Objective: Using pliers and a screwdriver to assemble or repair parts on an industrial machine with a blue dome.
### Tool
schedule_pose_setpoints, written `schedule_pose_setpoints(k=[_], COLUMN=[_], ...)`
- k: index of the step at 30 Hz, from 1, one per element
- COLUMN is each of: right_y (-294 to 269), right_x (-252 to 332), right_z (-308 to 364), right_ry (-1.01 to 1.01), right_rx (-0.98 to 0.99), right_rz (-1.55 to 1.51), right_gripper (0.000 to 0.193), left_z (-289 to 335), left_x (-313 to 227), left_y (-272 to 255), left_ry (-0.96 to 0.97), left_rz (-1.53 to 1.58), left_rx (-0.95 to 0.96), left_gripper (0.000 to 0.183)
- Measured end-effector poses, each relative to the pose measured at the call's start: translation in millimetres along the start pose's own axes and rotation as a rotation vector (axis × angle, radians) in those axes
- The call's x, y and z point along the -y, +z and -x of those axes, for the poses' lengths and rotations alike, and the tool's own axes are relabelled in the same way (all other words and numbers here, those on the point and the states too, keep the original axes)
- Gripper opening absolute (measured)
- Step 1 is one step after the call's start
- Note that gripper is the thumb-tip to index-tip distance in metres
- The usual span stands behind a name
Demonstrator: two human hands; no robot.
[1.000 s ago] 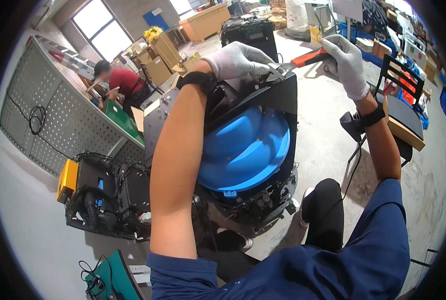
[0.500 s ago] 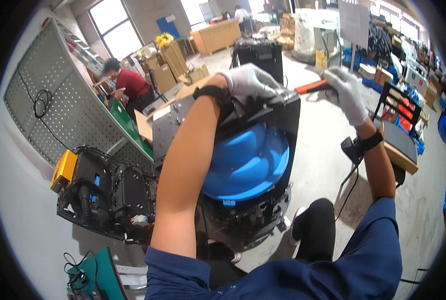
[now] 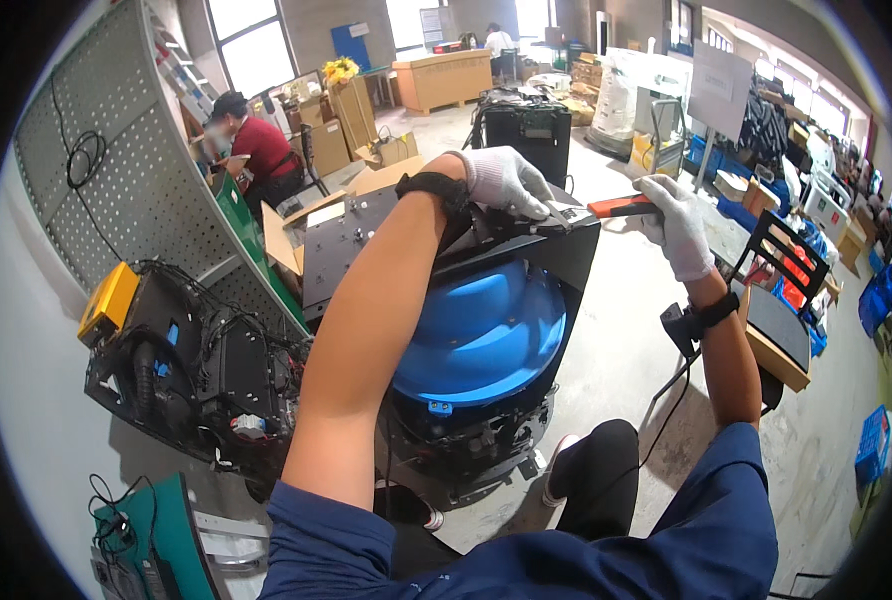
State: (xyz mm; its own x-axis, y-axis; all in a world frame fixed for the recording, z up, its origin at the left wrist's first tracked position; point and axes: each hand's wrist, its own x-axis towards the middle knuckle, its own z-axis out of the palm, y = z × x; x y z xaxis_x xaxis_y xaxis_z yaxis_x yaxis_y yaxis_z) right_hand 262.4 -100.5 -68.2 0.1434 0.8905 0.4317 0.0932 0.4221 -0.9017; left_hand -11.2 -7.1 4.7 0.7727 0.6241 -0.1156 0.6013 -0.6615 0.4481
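A black machine housing (image 3: 526, 255) with a large blue dome (image 3: 486, 335) set in it is seen at the centre of the view, standing on the concrete floor (image 3: 626, 340). The left hand (image 3: 506, 180), in a white glove, is laid on the top edge of the housing at about 12 o'clock from the dome; its fingers are curled down over a small metal part there, though whether that part is truly pinched cannot be told. A black band is worn at its wrist.

The right hand (image 3: 678, 228), also gloved in white, is held at 2 o'clock from the dome, just beside the housing's upper right corner. Its grip is closed around the handle of an orange-handled tool (image 3: 621, 207), whose tip is pointed toward the left hand's fingers and meets the metal part at the housing's edge.

At 9 o'clock a grey pegboard panel (image 3: 116, 190) is seen, with a black wired assembly (image 3: 186, 370) and a yellow block (image 3: 108, 300) below it. A person in a red shirt (image 3: 266, 150) is seated at 11 o'clock among cardboard boxes (image 3: 351, 110). A black chair (image 3: 791, 260) is placed at 3 o'clock.
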Motion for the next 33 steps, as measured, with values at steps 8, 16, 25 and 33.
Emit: schedule_pose_setpoints(k=[8, 16, 25, 33], right_y=[16, 90, 110, 79], right_x=[-42, -52, -26, 12], right_z=[-86, -150, -162, -155], right_ry=[-0.027, 0.07, -0.039, -0.449], right_rx=[0.152, 0.389, 0.619, 0.246], right_rz=[0.073, 0.363, 0.401, 0.185], right_gripper=[0.029, 0.04, 0.035, 0.031], left_z=[-3, 1, 7, 3], left_x=[3, 0, -1, -2], left_y=[1, 1, 1, -2], left_ry=[-0.017, -0.139, -0.162, -0.192], left_rz=[-0.049, -0.061, 0.03, 0.101], left_rx=[-0.026, -0.034, -0.051, -0.077], left_gripper=[0.061, 0.075, 0.064, 0.047])
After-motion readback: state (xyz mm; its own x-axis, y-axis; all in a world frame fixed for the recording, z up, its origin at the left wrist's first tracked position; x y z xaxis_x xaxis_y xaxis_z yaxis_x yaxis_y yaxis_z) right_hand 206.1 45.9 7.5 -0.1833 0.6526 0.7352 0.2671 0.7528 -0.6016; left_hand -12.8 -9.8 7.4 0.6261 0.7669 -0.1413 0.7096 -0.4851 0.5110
